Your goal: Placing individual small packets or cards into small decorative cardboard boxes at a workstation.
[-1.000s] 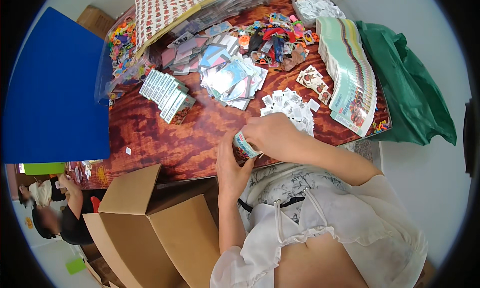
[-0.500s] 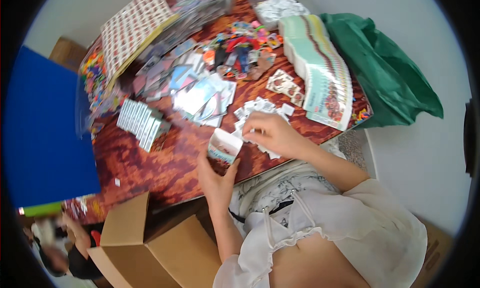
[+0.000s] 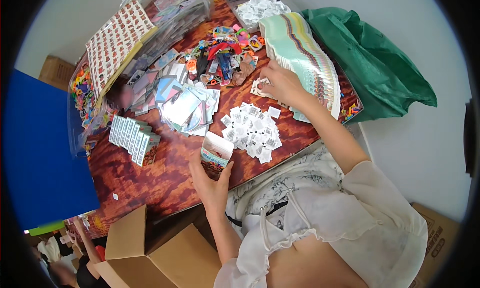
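My left hand (image 3: 211, 185) holds a small open-topped carton (image 3: 218, 149) upright at the table's near side. Its flap stands up, and something brownish shows inside. Farther right, my right hand (image 3: 286, 84) has its fingers bent down and pinching at the small picture cards (image 3: 258, 88), which carry brown round pictures. The hand covers most of those cards. Between the two hands lies a loose pile of small white printed slips (image 3: 252, 131). A long fanned row of flat, pale green unfolded cartons (image 3: 295, 53) lies beside my right hand.
Several filled small cartons (image 3: 132, 138) stand in a row at the left. Shiny cards (image 3: 185, 103) and colourful small toys (image 3: 225, 58) spread behind. A white-slip tray (image 3: 260, 10), green bag (image 3: 370, 63), patterned sheet (image 3: 120, 43) and cardboard box (image 3: 127, 233) surround the work area. Another person (image 3: 87, 273) is at lower left.
My right hand has moved from above the white slips, away and to the right, onto the picture cards. My left hand still holds the open carton. The whole view has shifted slightly.
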A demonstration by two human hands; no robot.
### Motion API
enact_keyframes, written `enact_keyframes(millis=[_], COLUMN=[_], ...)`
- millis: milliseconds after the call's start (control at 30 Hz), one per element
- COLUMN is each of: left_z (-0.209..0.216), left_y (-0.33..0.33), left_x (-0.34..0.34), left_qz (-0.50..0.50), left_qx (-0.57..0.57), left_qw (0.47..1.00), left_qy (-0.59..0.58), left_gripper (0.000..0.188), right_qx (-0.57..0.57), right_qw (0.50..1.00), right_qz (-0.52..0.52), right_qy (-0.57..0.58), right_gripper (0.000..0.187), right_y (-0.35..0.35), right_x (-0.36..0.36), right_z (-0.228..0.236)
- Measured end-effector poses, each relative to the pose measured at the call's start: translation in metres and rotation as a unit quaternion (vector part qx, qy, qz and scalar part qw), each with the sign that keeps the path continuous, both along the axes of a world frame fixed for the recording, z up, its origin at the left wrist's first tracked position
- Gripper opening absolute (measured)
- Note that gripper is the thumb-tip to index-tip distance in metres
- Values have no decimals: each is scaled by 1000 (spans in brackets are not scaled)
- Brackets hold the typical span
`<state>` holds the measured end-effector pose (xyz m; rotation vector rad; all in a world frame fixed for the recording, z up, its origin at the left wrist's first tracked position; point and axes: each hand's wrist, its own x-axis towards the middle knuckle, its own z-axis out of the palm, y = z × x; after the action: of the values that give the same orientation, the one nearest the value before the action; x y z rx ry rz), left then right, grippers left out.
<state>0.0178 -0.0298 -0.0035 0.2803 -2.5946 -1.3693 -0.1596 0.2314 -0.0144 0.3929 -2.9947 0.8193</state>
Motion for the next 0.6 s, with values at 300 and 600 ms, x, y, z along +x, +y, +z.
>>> enact_keyframes(millis=[300, 600], left_z=[-6, 7], left_y=[-14, -10], left_x=[9, 9], left_qz=[18, 32], left_qx=[9, 51], left_qw=[999, 998], left_qy=[25, -14], left_gripper=[73, 73], right_qx=[-20, -94], right_qw=[1000, 991], right_qz=[-11, 93], right_qy=[19, -8], right_gripper=[14, 16], right_y=[10, 13], right_x=[-9, 55], right_z=[1, -8])
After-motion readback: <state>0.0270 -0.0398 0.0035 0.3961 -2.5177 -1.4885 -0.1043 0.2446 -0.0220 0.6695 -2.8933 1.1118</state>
